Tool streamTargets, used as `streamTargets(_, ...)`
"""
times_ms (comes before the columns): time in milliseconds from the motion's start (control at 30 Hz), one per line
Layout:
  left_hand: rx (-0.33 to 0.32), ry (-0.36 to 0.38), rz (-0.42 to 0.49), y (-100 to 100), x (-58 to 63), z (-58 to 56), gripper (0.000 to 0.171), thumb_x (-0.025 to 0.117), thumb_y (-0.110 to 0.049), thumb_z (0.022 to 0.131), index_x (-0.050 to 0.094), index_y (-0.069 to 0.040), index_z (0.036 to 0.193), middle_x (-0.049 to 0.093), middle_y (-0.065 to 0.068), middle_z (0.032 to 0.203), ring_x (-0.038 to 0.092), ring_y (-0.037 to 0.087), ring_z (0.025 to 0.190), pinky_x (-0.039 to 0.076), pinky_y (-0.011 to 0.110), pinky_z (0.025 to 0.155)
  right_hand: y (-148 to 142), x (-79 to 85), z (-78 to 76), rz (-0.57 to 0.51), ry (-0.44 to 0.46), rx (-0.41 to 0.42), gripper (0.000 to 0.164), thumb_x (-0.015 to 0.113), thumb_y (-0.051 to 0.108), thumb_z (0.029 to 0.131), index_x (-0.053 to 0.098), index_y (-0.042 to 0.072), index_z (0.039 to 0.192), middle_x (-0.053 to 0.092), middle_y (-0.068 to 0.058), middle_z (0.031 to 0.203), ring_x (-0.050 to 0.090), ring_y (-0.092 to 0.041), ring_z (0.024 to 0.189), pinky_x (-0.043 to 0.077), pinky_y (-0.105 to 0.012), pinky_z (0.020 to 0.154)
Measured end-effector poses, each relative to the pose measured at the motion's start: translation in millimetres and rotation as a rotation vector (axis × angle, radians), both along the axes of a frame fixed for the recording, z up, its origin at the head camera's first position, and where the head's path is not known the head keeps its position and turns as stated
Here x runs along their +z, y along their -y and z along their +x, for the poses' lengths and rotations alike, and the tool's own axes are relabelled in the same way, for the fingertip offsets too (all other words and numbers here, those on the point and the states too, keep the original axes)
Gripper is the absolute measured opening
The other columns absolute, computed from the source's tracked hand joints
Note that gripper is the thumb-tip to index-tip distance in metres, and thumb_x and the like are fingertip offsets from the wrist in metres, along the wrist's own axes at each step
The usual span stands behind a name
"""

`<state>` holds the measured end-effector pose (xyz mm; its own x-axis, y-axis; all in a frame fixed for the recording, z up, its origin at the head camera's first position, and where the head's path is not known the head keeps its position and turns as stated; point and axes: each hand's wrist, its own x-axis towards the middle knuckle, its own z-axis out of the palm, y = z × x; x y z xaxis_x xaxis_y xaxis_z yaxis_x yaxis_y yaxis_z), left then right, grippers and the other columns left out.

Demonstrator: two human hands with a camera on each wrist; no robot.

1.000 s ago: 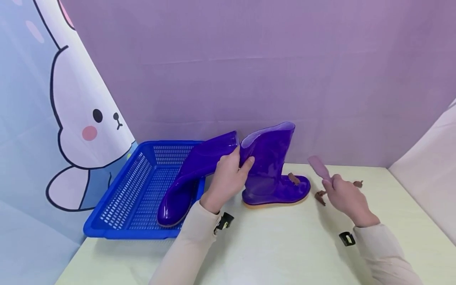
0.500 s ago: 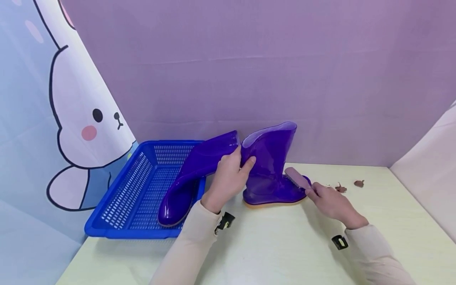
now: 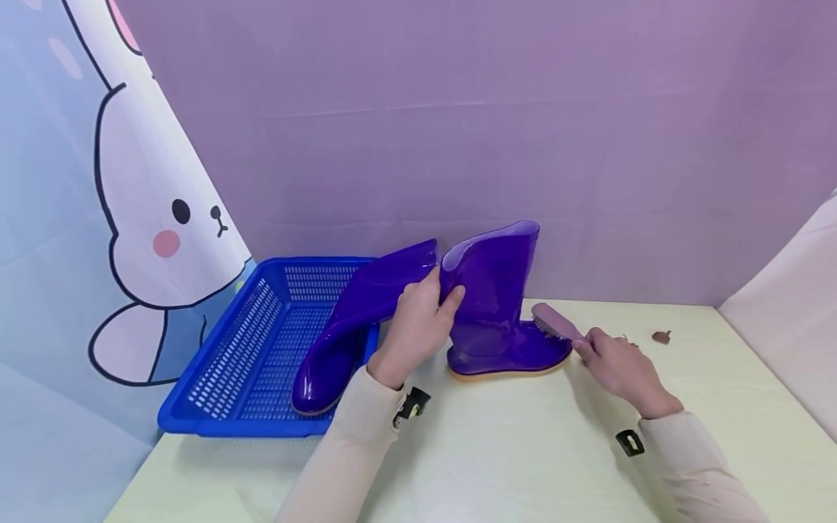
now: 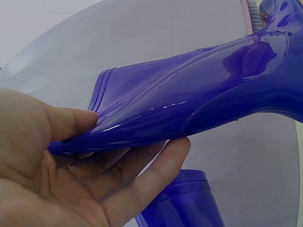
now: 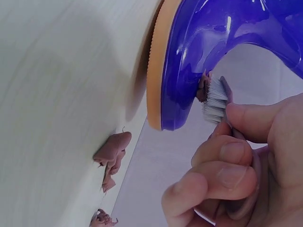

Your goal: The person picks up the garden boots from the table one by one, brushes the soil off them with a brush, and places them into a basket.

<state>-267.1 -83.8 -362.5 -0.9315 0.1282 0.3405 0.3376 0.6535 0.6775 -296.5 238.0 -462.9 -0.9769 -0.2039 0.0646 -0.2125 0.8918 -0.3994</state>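
A shiny purple rain boot (image 3: 493, 305) stands upright on its tan sole. My left hand (image 3: 416, 323) pinches the back edge of its shaft, thumb (image 4: 71, 122) on one face and fingers beneath in the left wrist view. In my right hand (image 3: 624, 374) is a pink-handled brush (image 3: 556, 322), held over the boot's toe. Its white bristles (image 5: 216, 101) meet a brown clump (image 5: 203, 88) stuck on the boot's upper, as the right wrist view shows. Fingers and thumb curl round the brush handle.
To the left, a second purple boot (image 3: 333, 349) leans in a blue plastic basket (image 3: 229, 428), its shaft over the rim. Brown lumps (image 3: 662, 336) lie on the pale table (image 3: 523, 450) beyond the right hand. A purple cloth (image 3: 458, 131) hangs behind.
The brush has come left and down from above the table onto the boot's toe, then shifted slightly right. Brown pieces near the toe moved right across the table. The left hand keeps its grip.
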Motion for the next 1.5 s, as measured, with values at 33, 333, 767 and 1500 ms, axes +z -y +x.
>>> streamTargets(33,0.001,0.0,0.001,0,-0.2,-0.1,0.035,0.055,-0.025,0.107,0.056,-0.003,0.134,0.042,-0.002,0.068,0.056,0.016,0.064,0.046,0.03,0.063,-1,-0.3,-0.5,0.0,-0.002,-0.001,0.039,0.038,0.039,0.11,0.055,0.01,0.091,0.05,-0.001,0.071,0.048,-0.02,0.064,0.035,-0.033,0.054)
streamTargets(333,0.002,0.001,0.002,1,-1.1,0.1,0.038,0.055,-0.025,0.107,0.054,-0.003,0.138,0.045,-0.001,0.068,0.059,0.018,0.067,0.05,0.033,0.068,-15,3.3,-4.6,0.006,-0.001,-0.079,0.043,0.034,0.035,0.11,0.054,-0.001,0.1,0.058,-0.012,0.074,0.056,-0.026,0.064,0.041,-0.039,0.051)
streamTargets(767,0.007,-0.009,0.003,3,1.1,2.8,0.032,0.056,-0.026,0.106,0.057,-0.004,0.13,0.039,-0.002,0.065,0.049,0.014,0.055,0.04,0.028,0.055,-8,8.0,-3.2,-0.152,-0.004,0.115,0.035,0.038,0.03,0.112,0.056,0.005,0.095,0.057,-0.005,0.077,0.045,-0.014,0.063,0.036,-0.03,0.056)
streamTargets(1500,0.01,-0.004,-0.019,-2,4.6,3.8,0.047,0.055,-0.024,0.107,0.049,0.002,0.145,0.069,0.012,0.093,0.067,0.024,0.091,0.056,0.041,0.087,10,-4.1,2.6,0.047,0.008,-0.008,0.035,0.039,0.038,0.11,0.054,0.01,0.095,0.05,-0.004,0.071,0.049,-0.022,0.065,0.037,-0.037,0.052)
